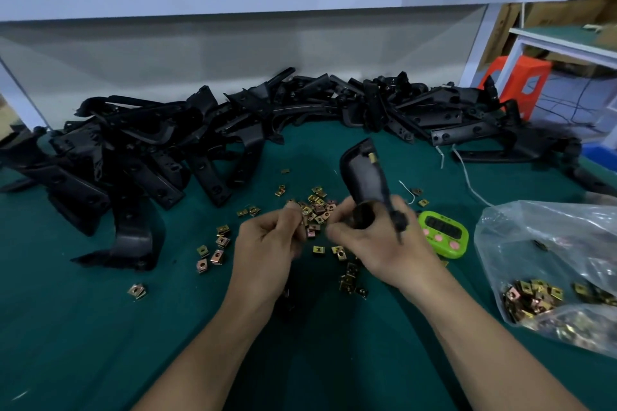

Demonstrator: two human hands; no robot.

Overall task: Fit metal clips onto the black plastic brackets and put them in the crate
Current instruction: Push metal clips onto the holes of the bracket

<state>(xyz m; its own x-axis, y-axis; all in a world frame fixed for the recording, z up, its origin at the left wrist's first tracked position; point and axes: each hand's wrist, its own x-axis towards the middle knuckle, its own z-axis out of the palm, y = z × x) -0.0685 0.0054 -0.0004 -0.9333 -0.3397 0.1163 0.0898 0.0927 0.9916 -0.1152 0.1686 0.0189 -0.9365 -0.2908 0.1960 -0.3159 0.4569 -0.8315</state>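
- Right hand point(370, 240) grips curved black plastic bracket point(362, 177) upright, presenting its lower end for fitting.
- Left hand point(267, 243) pinches small brass-coloured metal clip point(305, 211), apparently ready to push on.

Both forearms reach up from the bottom edge to mid-frame. The left hand point(267, 243) pinches a clip point(305, 211); the right hand point(370, 243) grips a bracket point(365, 177).
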